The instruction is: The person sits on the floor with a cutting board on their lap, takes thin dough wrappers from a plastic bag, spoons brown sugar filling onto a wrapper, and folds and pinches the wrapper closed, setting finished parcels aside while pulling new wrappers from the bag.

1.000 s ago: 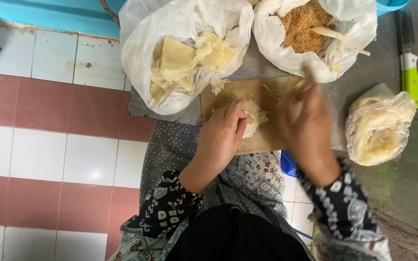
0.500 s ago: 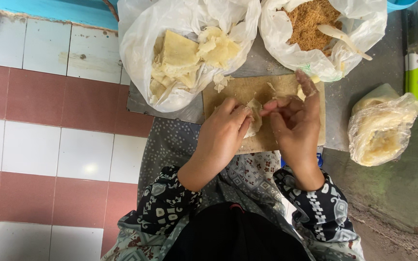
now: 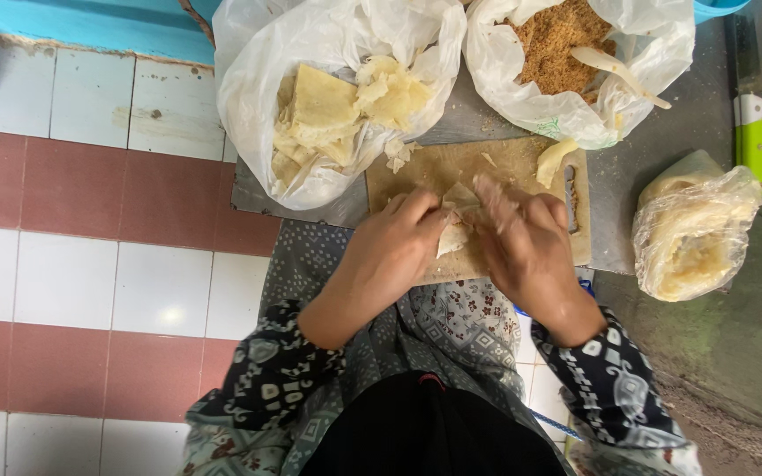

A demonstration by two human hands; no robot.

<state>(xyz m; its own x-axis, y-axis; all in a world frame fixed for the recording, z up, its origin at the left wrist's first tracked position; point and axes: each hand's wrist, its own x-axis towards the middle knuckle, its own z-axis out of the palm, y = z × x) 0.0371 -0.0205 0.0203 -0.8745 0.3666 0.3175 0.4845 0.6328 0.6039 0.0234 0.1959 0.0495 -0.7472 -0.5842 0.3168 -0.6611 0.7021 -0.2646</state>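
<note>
A pale thin pastry sheet [image 3: 454, 222] lies on a small wooden cutting board [image 3: 416, 172] in front of me. My left hand [image 3: 392, 251] pinches its left side with curled fingers. My right hand [image 3: 526, 242], blurred with motion, presses and folds the sheet from the right. Both hands rest over the board's near half. A small pale scrap [image 3: 555, 159] lies at the board's far right.
A white plastic bag of pale folded sheets [image 3: 337, 110] sits behind the board on the left. Another bag [image 3: 566, 44] holds brown crumbly filling with a pale spoon [image 3: 619, 75]. A clear bag of dough [image 3: 694, 238] lies right. A green-handled knife [image 3: 751, 132] rests beyond. Tiled floor lies left.
My right hand has come back from the filling bag down to the board and now works the pastry sheet with the left hand. The camera has moved closer.
</note>
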